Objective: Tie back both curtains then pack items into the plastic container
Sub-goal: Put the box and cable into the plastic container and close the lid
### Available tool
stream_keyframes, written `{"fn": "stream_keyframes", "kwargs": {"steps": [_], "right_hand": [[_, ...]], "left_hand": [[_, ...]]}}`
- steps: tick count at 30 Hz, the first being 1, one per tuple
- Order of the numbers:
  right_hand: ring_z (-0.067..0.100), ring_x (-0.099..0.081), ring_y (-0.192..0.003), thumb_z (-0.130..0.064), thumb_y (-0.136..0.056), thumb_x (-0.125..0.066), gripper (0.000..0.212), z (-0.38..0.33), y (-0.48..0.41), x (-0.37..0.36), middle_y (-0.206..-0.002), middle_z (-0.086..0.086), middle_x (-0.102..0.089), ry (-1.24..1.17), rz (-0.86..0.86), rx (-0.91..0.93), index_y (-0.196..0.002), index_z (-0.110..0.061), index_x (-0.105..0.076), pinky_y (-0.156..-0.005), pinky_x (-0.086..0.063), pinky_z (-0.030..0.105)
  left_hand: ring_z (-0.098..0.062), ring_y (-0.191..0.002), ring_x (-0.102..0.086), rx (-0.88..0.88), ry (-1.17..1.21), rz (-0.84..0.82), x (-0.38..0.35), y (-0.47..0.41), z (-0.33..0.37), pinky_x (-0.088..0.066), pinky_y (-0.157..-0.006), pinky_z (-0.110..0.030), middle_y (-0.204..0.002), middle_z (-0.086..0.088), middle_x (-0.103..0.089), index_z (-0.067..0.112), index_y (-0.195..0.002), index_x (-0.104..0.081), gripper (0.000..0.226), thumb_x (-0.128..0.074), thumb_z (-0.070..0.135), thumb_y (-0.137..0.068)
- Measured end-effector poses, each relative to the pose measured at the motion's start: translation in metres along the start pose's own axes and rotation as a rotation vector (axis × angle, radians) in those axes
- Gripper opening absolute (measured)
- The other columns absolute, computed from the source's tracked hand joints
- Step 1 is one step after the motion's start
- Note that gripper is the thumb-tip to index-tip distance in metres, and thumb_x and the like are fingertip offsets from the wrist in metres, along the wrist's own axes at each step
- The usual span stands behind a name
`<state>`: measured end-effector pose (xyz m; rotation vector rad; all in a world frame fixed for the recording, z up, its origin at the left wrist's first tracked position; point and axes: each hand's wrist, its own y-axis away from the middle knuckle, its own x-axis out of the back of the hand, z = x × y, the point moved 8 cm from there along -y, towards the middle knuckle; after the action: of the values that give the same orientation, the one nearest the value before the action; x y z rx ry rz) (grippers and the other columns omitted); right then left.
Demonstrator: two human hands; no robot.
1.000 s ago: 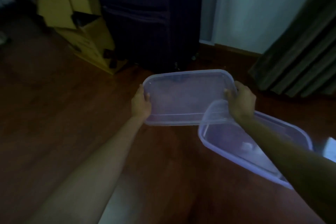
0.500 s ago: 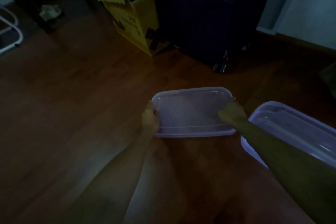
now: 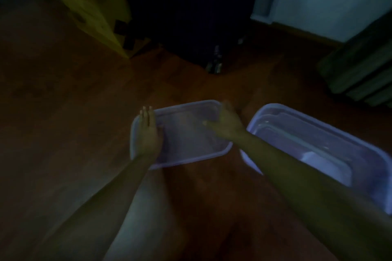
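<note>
1. Where the far left goes dark, your cardboard box (image 3: 91, 6) stands; its dark printing is too blurred to read.
2. Your left hand (image 3: 147, 135) lies flat, fingers straight, on the lid's left end.
3. Lid (image 3: 191, 137): translucent, low at the wooden floor (image 3: 63, 112), long axis left-right.
4. Your right hand (image 3: 228, 126) is at the lid's right end, blurred; grip cannot be told.
5. Plastic container (image 3: 297, 137): just right of the lid, long axis slanting toward lower right.

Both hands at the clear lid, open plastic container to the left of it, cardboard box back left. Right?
One slip: the plastic container lies to the right of the lid, beside the right hand, as the head view shows. The rest holds: the left hand is also at the lid, and the cardboard box is back left.
</note>
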<state>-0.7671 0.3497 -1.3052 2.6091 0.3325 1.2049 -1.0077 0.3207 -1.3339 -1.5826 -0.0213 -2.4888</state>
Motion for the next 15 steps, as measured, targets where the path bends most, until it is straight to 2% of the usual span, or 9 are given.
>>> {"fn": "stream_keyframes", "kwargs": {"steps": [2, 3, 6, 8, 11, 15], "right_hand": [[0.026, -0.015, -0.148, -0.034, -0.092, -0.064, 0.087, -0.004, 0.007, 0.036, -0.16, 0.018, -0.012, -0.071, 0.048, 0.097, -0.151, 0.003, -0.013, -0.112, -0.013, 0.022], [0.025, -0.015, -0.148, -0.033, -0.092, -0.064, 0.084, -0.007, 0.016, 0.061, -0.16, 0.017, -0.014, -0.099, 0.126, 0.138, -0.151, 0.002, -0.015, -0.112, -0.012, 0.021], [0.025, -0.026, -0.144, -0.025, -0.09, -0.067, 0.073, 0.016, 0.06, 0.14, -0.154, 0.017, -0.031, -0.168, 0.387, 0.173, -0.148, 0.001, -0.031, -0.111, -0.014, 0.018], [0.024, -0.032, -0.141, -0.021, -0.09, -0.068, 0.067, 0.052, 0.095, 0.172, -0.151, 0.016, -0.038, -0.206, 0.483, 0.151, -0.145, -0.001, -0.036, -0.11, -0.018, 0.018], [0.022, -0.039, -0.137, -0.019, -0.09, -0.068, 0.062, 0.124, 0.151, 0.21, -0.148, 0.013, -0.044, -0.237, 0.64, 0.035, -0.144, -0.003, -0.04, -0.107, -0.024, 0.017], [0.023, -0.048, -0.128, -0.019, -0.088, -0.068, 0.054, 0.232, 0.233, 0.237, -0.138, 0.012, -0.053, -0.224, 0.94, -0.217, -0.136, -0.004, -0.05, -0.106, -0.028, 0.02]], "left_hand": [[-0.042, -0.144, -0.017, -0.163, 0.039, -0.045, -0.008, -0.015, 0.051, -0.019, -0.116, -0.049, -0.153, -0.029, -0.02, -0.01, -0.145, -0.024, 0.062, -0.045, 0.013, -0.092], [-0.042, -0.144, -0.017, -0.237, 0.069, -0.076, -0.012, -0.024, 0.085, -0.021, -0.115, -0.049, -0.154, -0.028, -0.019, -0.009, -0.146, -0.024, 0.063, -0.045, 0.017, -0.092], [-0.037, -0.146, -0.012, -0.472, 0.092, -0.146, -0.028, -0.041, 0.207, -0.018, -0.117, -0.048, -0.156, -0.025, -0.015, -0.004, -0.148, -0.023, 0.064, -0.052, 0.016, -0.096], [-0.036, -0.146, -0.01, -0.634, 0.107, -0.194, -0.041, -0.027, 0.284, -0.015, -0.118, -0.044, -0.157, -0.024, -0.013, -0.003, -0.149, -0.022, 0.066, -0.057, 0.011, -0.094], [-0.033, -0.147, -0.012, -0.78, 0.207, -0.286, -0.069, 0.015, 0.392, -0.015, -0.119, -0.039, -0.157, -0.022, -0.013, -0.002, -0.148, -0.025, 0.062, -0.054, 0.015, -0.096], [-0.028, -0.145, -0.024, -0.858, 0.331, -0.452, -0.116, 0.099, 0.499, -0.015, -0.114, -0.023, -0.156, -0.02, -0.023, -0.003, -0.146, -0.031, 0.057, -0.053, 0.017, -0.097]]}}
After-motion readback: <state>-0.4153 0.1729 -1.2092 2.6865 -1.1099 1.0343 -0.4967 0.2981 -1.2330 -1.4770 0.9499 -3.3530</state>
